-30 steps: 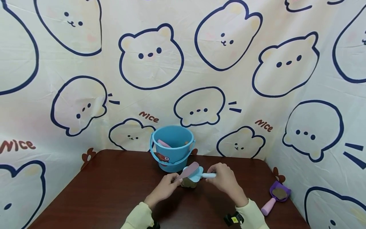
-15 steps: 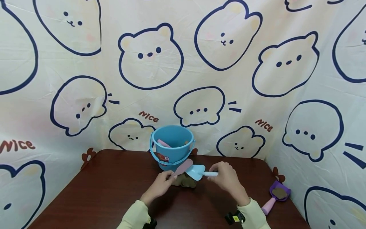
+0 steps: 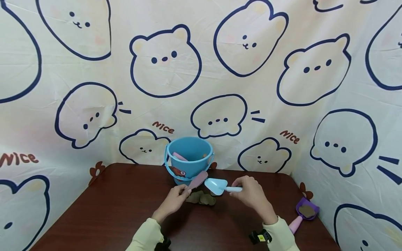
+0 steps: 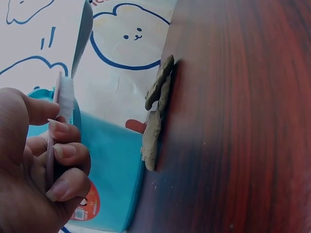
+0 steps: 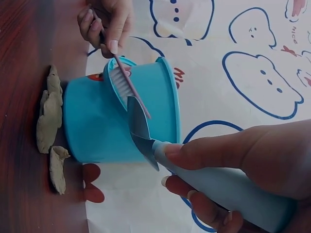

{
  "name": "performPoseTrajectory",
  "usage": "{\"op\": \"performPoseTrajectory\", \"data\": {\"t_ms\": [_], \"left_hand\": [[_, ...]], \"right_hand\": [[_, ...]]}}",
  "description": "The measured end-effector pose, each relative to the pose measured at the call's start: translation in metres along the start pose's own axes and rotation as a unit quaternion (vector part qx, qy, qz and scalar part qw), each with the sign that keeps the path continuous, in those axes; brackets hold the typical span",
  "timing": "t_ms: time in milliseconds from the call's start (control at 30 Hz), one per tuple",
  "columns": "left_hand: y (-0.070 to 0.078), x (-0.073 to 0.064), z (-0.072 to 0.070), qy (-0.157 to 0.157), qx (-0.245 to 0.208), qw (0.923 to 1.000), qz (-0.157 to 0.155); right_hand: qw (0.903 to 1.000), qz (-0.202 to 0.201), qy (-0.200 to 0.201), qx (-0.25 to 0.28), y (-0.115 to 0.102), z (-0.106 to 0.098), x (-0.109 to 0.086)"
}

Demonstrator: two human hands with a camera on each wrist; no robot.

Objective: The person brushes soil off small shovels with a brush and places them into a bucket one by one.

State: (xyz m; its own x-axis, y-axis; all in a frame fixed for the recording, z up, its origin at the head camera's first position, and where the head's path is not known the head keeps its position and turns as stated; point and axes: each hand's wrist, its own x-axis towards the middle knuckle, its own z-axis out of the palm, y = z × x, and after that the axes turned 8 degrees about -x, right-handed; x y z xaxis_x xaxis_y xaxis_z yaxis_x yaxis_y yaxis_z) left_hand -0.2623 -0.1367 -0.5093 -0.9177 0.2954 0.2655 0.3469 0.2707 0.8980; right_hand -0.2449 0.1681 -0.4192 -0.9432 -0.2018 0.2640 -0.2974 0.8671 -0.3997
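My left hand (image 3: 173, 201) pinches a pink brush (image 3: 198, 179) by its handle, its head pointing up and right over the table. White bristles (image 4: 67, 99) line one side of it in the left wrist view. With the right hand (image 3: 252, 192) I grip the handle of a light blue toy shovel (image 3: 216, 185). Its blade points left, close to the brush head. Several flattened grey-brown clay lumps (image 3: 201, 198) lie on the table below the two tools; in the right wrist view the clay (image 5: 47, 121) sits beside the bucket's base.
A blue bucket (image 3: 189, 169) with its handle lowered stands behind the tools, a pink thing (image 3: 179, 157) inside it. A purple shovel (image 3: 311, 203) bearing brown clay (image 3: 306, 211) lies at the table's right edge. Bear-patterned cloth hangs round the brown table (image 3: 119, 205).
The left hand with the brush has drawn left, parting the brush from the shovel blade. The shovel has shifted slightly right, its blade showing more fully. More of the clay is visible.
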Motion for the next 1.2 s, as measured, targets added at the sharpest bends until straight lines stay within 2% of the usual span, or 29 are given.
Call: {"op": "performPoseTrajectory", "data": {"t_ms": [467,733,767,900,1000,1133,1200], "left_hand": [[0.003,0.000,-0.002,0.013,0.006,0.9999,0.000],[0.008,0.001,-0.001,0.010,-0.003,0.9999,0.010],[0.011,0.001,0.000,0.008,-0.007,0.9999,0.010],[0.038,-0.008,-0.002,-0.001,-0.024,0.9996,0.016],[0.057,-0.014,-0.002,-0.006,-0.034,0.9992,0.021],[0.058,-0.013,0.002,-0.007,-0.045,0.9986,0.026],[0.053,-0.010,0.006,-0.008,-0.047,0.9986,0.023]], "right_hand": [[0.9998,0.013,-0.012,0.007,0.005,-0.004,0.001],[0.9975,0.030,-0.064,-0.001,0.008,0.000,0.001],[0.9969,0.032,-0.072,-0.002,0.009,0.001,0.002],[0.9948,0.041,-0.093,-0.001,0.013,0.006,0.003],[0.9936,0.042,-0.103,0.019,0.017,0.011,0.006],[0.9918,0.031,-0.112,0.053,0.021,0.016,0.010],[0.9914,0.024,-0.113,0.062,0.023,0.019,0.012]]}}
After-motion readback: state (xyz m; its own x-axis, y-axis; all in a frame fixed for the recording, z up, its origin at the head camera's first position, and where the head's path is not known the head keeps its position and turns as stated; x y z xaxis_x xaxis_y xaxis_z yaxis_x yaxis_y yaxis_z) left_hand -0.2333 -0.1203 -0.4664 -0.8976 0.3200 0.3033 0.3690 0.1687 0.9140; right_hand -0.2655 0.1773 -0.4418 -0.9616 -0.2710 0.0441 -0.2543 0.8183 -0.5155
